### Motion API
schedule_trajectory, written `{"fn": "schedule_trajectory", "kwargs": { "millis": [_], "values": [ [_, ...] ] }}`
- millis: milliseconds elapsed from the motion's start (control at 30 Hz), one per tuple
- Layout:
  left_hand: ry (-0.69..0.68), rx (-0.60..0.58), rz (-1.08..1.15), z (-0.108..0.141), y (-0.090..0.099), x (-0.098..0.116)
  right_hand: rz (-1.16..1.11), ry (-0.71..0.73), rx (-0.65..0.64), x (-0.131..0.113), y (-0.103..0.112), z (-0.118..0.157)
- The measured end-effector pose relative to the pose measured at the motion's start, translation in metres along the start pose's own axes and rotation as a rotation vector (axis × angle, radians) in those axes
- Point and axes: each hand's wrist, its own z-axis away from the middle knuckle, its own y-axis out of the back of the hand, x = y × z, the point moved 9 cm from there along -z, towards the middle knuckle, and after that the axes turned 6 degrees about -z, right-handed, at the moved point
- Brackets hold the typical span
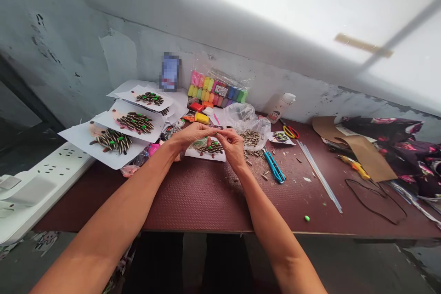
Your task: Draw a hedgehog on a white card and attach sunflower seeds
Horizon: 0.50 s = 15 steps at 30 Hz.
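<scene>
My left hand point(195, 134) and my right hand point(232, 144) meet fingertip to fingertip above the middle of the table. Both are closed in a pinch on a bit of green clay point(216, 134), mostly covered by the fingers. A greenish clear wrapper point(198, 144) shows below my left hand; whether that hand holds it I cannot tell. Under the hands lies a white card point(206, 155) with striped sunflower seeds and green dots on it. To the right, a heap of sunflower seeds point(251, 138) spills from a clear plastic bag point(241, 115).
Finished-looking seed hedgehog cards point(119, 158) are stacked at left, near a white power strip point(37, 179). Coloured clay packs point(220, 89) and a phone point(170, 71) lean on the wall. Rightward lie a teal cutter point(274, 165), scissors point(291, 131), glue sticks point(320, 177), a glue gun point(356, 167) and a green ball point(307, 218).
</scene>
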Motion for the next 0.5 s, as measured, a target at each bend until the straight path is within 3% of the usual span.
{"fn": "schedule_trajectory", "kwargs": {
  "millis": [100,267,500],
  "values": [
    [-0.034,-0.004,-0.003,0.001,-0.004,0.001,0.048,0.033,0.013,-0.003,0.001,0.000],
    [-0.112,0.088,0.039,-0.003,0.003,0.002,0.018,0.022,-0.059,-0.003,-0.007,0.001],
    [-0.155,0.125,0.091,-0.006,0.015,0.006,-0.114,-0.124,-0.072,0.009,-0.008,0.000]
  ]
}}
